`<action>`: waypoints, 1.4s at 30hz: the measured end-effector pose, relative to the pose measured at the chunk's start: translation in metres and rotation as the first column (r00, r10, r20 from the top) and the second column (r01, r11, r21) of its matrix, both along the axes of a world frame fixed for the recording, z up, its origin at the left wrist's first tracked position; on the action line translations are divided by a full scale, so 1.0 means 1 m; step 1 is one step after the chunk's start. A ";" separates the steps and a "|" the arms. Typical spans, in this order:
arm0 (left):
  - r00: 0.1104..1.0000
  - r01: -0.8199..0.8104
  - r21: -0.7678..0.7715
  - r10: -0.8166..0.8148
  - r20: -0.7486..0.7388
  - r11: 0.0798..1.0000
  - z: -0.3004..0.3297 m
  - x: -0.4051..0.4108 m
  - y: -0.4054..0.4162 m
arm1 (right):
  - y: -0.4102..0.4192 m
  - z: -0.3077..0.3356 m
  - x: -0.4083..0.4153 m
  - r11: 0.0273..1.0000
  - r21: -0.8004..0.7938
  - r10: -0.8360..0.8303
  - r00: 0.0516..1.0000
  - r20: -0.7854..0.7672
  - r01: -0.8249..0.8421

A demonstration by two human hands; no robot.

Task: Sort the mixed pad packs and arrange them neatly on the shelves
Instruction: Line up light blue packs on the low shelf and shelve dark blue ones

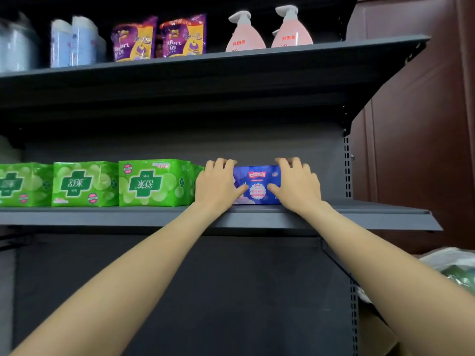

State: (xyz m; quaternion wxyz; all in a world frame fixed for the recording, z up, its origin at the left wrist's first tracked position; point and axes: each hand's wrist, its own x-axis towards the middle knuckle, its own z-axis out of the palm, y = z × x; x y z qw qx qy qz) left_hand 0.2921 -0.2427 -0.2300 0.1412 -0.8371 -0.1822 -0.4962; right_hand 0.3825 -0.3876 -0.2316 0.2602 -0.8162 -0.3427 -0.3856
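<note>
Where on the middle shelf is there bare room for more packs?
Free: the stretch right of the blue pack, out to the slotted upright. Crowded: left of it, green packs run side by side to the frame edge. Both hands hold the blue pack.

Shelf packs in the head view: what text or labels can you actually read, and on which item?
"七度空间": red banner on the blue pad pack, held between left hand and right hand.
"舒莱", upside down: white cross on the green pad packs.
"...fort": partly cut off, on the purple and yellow pouches, upper shelf.
Red print on the pink pump bottles: too blurred.
Small badges on the pad packs: too small.
</note>
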 end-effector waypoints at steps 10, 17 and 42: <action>0.750 0.490 0.391 -0.606 0.266 0.779 -0.101 -0.090 -0.093 | -0.080 -0.124 -0.085 0.919 0.269 0.155 0.891 0.428 -0.289; 0.712 0.681 -0.160 -0.697 -0.086 0.715 -0.303 -0.099 -0.166 | -0.193 -0.337 -0.107 0.980 -0.062 0.183 0.981 -0.058 -0.187; 0.347 -0.006 -0.510 -0.477 -0.808 0.860 -0.660 -0.056 -0.285 | -0.432 -0.672 -0.030 0.732 -0.681 -0.672 0.126 -0.730 -0.041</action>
